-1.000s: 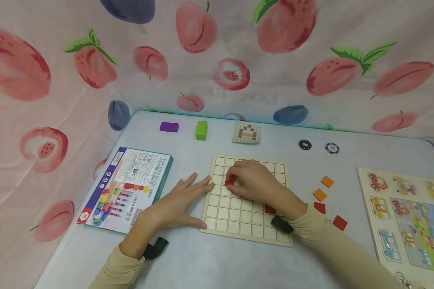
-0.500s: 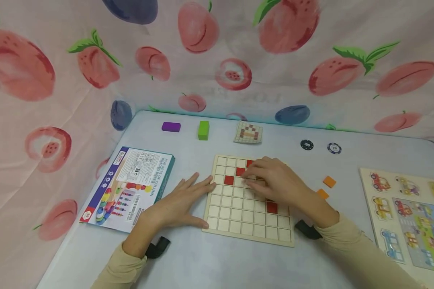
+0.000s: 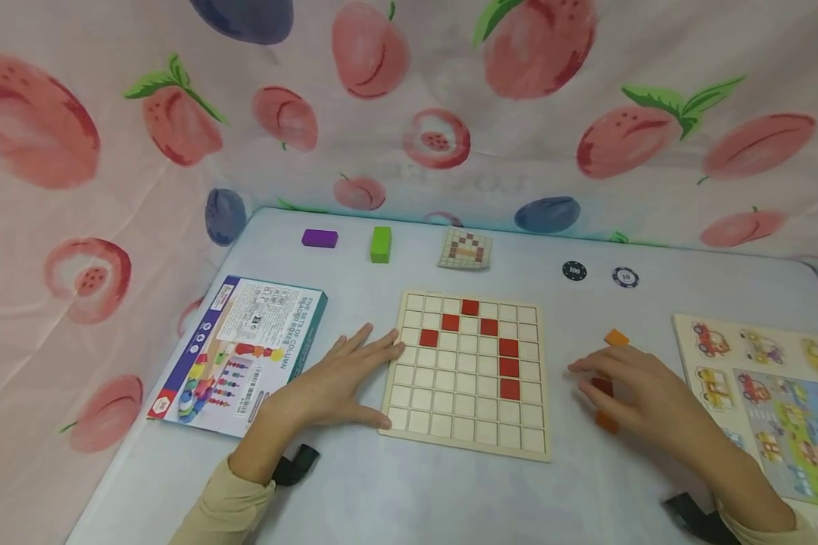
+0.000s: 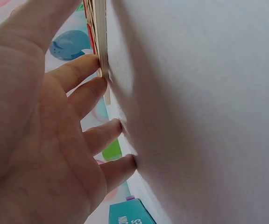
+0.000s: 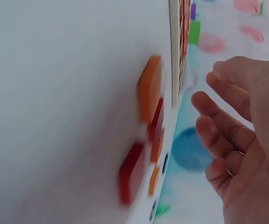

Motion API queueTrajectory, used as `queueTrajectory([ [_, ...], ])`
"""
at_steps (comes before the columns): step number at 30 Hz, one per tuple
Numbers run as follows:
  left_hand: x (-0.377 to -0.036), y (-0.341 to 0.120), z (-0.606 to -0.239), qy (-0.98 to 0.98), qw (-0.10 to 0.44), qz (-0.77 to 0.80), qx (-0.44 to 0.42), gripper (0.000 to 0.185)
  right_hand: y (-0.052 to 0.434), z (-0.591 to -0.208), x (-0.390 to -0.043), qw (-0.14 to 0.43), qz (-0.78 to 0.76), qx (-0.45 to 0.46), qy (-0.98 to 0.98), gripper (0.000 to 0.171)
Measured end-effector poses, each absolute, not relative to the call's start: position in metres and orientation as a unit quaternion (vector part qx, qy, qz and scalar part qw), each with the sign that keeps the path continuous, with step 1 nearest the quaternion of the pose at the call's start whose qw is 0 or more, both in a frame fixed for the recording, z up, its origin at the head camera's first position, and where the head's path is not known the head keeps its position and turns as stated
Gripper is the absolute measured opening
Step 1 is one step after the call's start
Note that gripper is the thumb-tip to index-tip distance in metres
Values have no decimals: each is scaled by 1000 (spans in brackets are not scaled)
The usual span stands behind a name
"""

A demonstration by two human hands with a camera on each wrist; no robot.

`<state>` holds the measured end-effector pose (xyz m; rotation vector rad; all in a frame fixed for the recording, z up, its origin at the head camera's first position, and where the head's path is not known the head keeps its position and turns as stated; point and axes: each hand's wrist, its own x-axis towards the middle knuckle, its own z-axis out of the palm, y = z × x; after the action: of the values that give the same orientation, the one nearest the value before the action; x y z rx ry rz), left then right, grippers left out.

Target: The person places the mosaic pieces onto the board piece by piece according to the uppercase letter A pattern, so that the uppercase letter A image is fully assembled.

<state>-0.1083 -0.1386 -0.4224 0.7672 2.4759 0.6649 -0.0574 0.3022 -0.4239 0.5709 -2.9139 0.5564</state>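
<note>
A wooden grid board (image 3: 409,386) lies in the middle of the table with several red tiles (image 3: 509,368) set in it as an arch. My left hand (image 3: 344,378) lies flat on the table, and its fingertips (image 4: 95,63) touch the board's left edge (image 4: 102,51). My right hand (image 3: 637,397) hovers to the right of the board over loose tiles: an orange tile (image 3: 616,337), a red tile (image 3: 601,387) and another orange tile (image 3: 607,422). In the right wrist view its fingers (image 5: 228,116) are relaxed and hold nothing, close to an orange tile (image 5: 151,88) and a red tile (image 5: 132,172).
A toy box (image 3: 241,352) lies left of the board. At the back are a purple block (image 3: 319,238), a green block (image 3: 380,244), a pattern card (image 3: 466,248) and two poker chips (image 3: 574,271). A vehicle puzzle board (image 3: 770,401) fills the right. Fruit-print cloth walls the table in.
My right hand left a red tile in the board's left part, came off the board and moved right to the loose tiles. The left hand has stayed in place.
</note>
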Motion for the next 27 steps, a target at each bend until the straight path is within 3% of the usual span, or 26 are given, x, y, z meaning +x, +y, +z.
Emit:
queueTrajectory([
  [11, -108, -140, -424, 901, 227, 240, 281, 106, 337, -439, -34, 82, 179, 158, -968, 37],
  [21, -108, -140, -425, 900, 225, 243, 284, 106, 330, -436, -42, 3, 118, 133, -984, 24],
  [27, -108, -140, -424, 900, 226, 240, 284, 106, 306, -425, -49, 95, 145, 187, -967, 33],
])
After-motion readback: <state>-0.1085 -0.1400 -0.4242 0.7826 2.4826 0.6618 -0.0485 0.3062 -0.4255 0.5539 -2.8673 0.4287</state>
